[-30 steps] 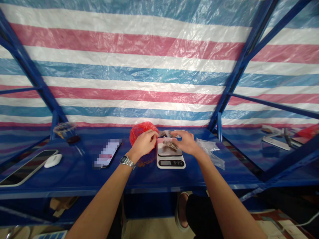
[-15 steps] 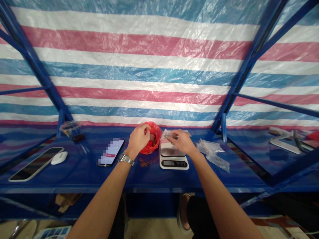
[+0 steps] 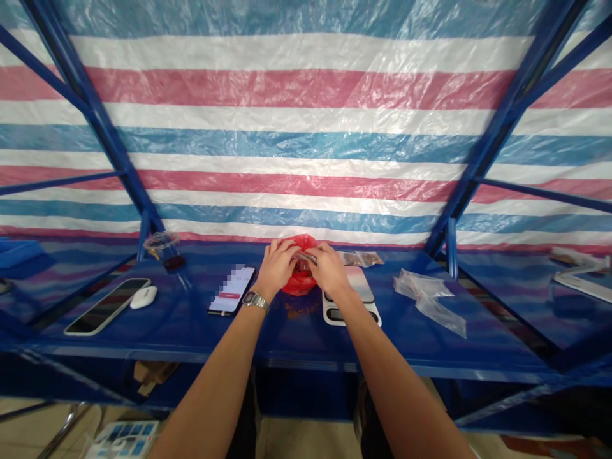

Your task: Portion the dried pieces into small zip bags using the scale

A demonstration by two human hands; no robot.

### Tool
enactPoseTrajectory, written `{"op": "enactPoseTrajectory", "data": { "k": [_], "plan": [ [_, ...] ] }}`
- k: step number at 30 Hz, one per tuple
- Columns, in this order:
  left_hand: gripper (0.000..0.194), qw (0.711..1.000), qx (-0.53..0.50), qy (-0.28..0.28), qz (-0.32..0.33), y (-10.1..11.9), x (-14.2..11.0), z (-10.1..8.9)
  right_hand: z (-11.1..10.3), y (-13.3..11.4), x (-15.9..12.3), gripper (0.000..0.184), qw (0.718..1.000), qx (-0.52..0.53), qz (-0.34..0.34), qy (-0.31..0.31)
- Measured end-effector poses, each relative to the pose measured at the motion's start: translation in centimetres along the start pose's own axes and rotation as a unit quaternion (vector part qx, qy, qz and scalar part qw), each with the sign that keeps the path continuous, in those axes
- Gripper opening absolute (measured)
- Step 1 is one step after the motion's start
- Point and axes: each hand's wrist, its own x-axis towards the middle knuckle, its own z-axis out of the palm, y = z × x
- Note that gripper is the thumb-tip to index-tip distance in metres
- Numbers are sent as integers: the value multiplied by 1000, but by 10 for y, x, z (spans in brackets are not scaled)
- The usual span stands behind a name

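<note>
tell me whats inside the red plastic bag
A small shiny packet sits at the mouth of the red plastic bag, between the left hand and right hand; the hands and red plastic hide anything deeper.

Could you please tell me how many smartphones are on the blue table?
2: a dark smartphone left of the white mouse, and a lit, pixelated smartphone beside the left hand. A white-edged device far right may be a third.

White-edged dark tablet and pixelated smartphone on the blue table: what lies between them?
In the head view, a white computer mouse lies between the white-edged dark tablet and the pixelated smartphone.
</note>
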Motion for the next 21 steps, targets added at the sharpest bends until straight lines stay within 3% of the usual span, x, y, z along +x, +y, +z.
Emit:
{"op": "enactPoseTrajectory", "data": {
  "k": [4,9,21],
  "plan": [
    [53,1000,9,-17,8,0,-3,2,5,-1,1,33,1000,1,-4,-4],
    [39,999,25,-18,-8,1,-4,3,7,-4,-1,33,1000,9,-15,0],
    [50,1000,25,-2,-11,6,-1,7,4,5,-4,33,998,60,-11,12]
  ]
}}
